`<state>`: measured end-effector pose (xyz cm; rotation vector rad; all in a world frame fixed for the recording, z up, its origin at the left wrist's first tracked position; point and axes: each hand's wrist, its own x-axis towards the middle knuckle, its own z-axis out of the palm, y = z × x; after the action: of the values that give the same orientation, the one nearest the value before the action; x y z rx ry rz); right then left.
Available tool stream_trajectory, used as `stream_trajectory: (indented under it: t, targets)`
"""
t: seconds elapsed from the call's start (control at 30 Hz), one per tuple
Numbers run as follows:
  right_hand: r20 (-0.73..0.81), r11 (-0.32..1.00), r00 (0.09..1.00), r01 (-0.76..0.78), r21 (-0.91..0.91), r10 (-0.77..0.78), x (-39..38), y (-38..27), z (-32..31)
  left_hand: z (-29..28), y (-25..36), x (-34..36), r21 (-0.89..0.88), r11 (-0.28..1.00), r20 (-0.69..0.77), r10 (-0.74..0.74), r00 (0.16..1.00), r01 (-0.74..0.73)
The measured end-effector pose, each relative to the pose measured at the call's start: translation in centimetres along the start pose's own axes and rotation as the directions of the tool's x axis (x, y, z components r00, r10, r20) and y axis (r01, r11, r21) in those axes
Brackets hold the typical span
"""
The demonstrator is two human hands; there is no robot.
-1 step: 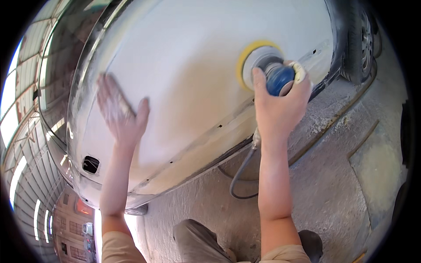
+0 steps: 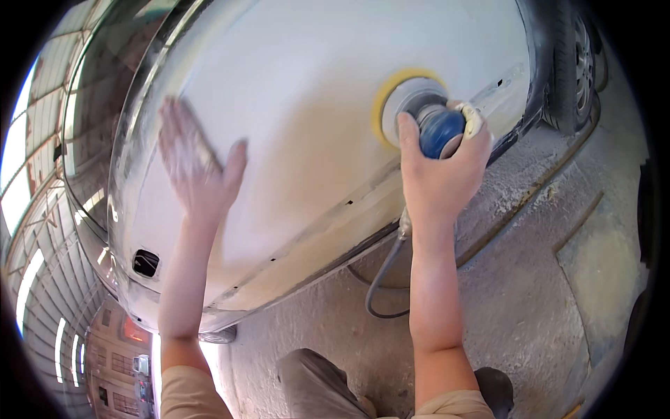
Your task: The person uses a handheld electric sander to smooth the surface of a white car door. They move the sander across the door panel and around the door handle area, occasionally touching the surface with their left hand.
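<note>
Toward one end of the pale car panel (image 2: 293,160), just up from its lower edge, sits the blue-topped sander (image 2: 419,96), yellow pad (image 2: 377,115) facing the bodywork, and the right hand (image 2: 445,167) is clasped round it, thumb one side, fingers the other. Over by the panel's upper edge, the left hand (image 2: 195,164) lies flat and empty, fingers together, thumb out wide, with a dark opening (image 2: 146,262) toward the opposite end. Down past the lower edge a grey hose (image 2: 377,283) loops, and beyond the sander's end stands a wheel (image 2: 583,73).
</note>
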<state>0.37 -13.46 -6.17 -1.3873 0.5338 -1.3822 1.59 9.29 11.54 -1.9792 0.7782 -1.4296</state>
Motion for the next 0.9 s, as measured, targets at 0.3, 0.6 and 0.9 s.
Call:
stream_trajectory:
  t: [0.3,0.6,0.9]
  targets:
    - [-0.031,0.992,0.994,-0.102,0.073,0.105,0.9,0.6,0.0,2.6,8.6,7.1,-0.069,0.977,-0.004,0.203,0.979,-0.203]
    - [-0.03,0.991,1.0,0.0,0.137,0.004,-1.8,-0.1,0.7,2.9,7.7,-9.3,-0.188,0.907,0.314,0.419,0.852,-0.377]
    - [-0.033,0.995,0.999,-0.02,0.095,0.023,-1.8,-1.2,0.5,0.3,0.5,0.6,-0.055,0.988,0.001,0.142,0.99,-0.142]
